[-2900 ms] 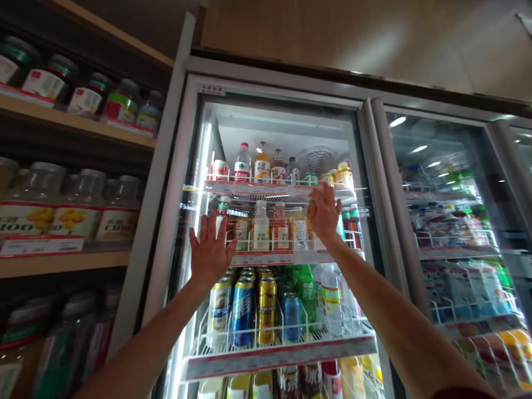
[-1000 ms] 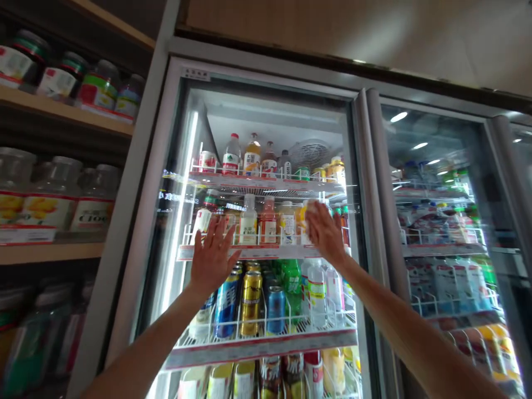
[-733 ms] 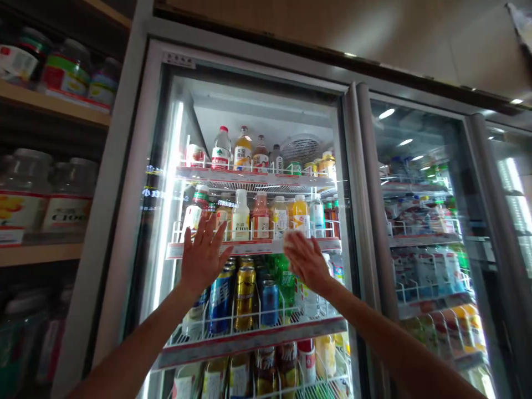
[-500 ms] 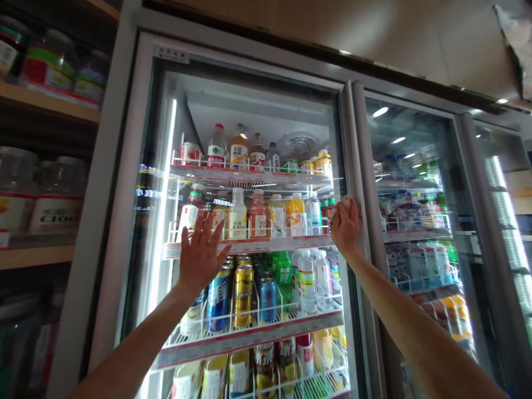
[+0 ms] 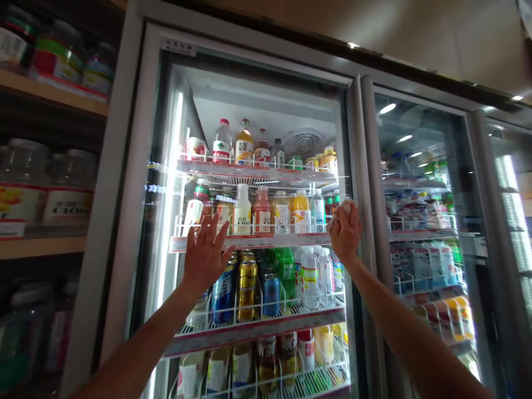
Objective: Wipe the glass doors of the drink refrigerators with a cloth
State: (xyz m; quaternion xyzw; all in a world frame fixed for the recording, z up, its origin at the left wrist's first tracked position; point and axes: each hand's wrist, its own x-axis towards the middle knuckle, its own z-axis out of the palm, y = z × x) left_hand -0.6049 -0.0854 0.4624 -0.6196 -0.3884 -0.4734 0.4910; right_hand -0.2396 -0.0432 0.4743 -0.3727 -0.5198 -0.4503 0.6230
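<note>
My left hand (image 5: 205, 249) lies flat against the glass door (image 5: 266, 94) of a drinks fridge, with its fingers spread. My right hand (image 5: 346, 235) is at the right edge of the same glass, next to the metal door frame (image 5: 361, 166). Its fingers are bent over a pale crumpled cloth (image 5: 344, 206), most of which they hide. Behind the glass stand bottles and cans on wire-fronted shelves, among them an orange juice bottle (image 5: 301, 210) and a gold can (image 5: 247, 288).
To the left, wooden shelves (image 5: 45, 246) carry several bottles. A second glass fridge door (image 5: 415, 127) stands to the right, with more drinks behind it. A wooden panel (image 5: 299, 25) runs above the fridges.
My right hand has swept with the cloth down and left across the glass, then right to the door's edge. My left hand stays flat on the glass. The view has shifted right.
</note>
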